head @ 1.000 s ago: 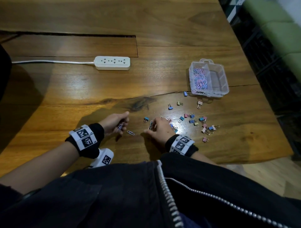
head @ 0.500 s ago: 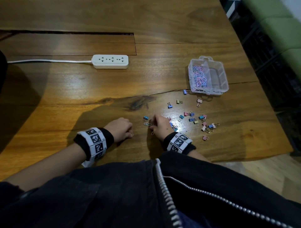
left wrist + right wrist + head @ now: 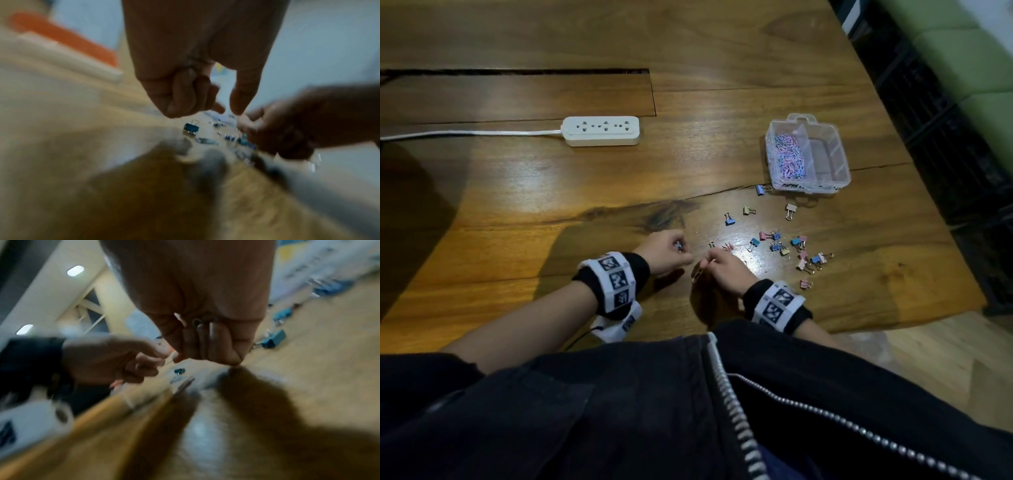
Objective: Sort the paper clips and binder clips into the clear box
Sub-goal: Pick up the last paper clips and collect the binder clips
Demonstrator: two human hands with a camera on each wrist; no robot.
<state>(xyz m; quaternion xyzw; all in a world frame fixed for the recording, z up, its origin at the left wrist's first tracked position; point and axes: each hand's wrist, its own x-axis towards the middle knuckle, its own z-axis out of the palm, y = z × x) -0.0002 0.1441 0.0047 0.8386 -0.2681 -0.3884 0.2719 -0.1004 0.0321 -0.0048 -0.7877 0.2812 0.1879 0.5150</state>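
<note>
My left hand [image 3: 681,255] and right hand [image 3: 707,265] are close together low over the wooden table, both with curled fingers. The left hand grips small paper clips [image 3: 679,246]. In the right wrist view the right hand [image 3: 205,353] holds a metal clip loop [image 3: 197,323] inside its curled fingers. One loose paper clip [image 3: 697,274] lies on the table just under the hands. Several coloured binder clips [image 3: 777,245] are scattered to the right. The clear box [image 3: 810,187] stands beyond them, its left compartment full of paper clips [image 3: 787,157].
A white power strip [image 3: 601,131] with its cable lies at the back left. A long slot [image 3: 517,72] cuts across the far tabletop. The table's right edge [image 3: 962,274] runs close to the box and the clips. A blue binder clip [image 3: 191,128] lies near the left fingers.
My left hand has moved right and away from me until it almost touches the right hand. The right hand has stayed about where it was.
</note>
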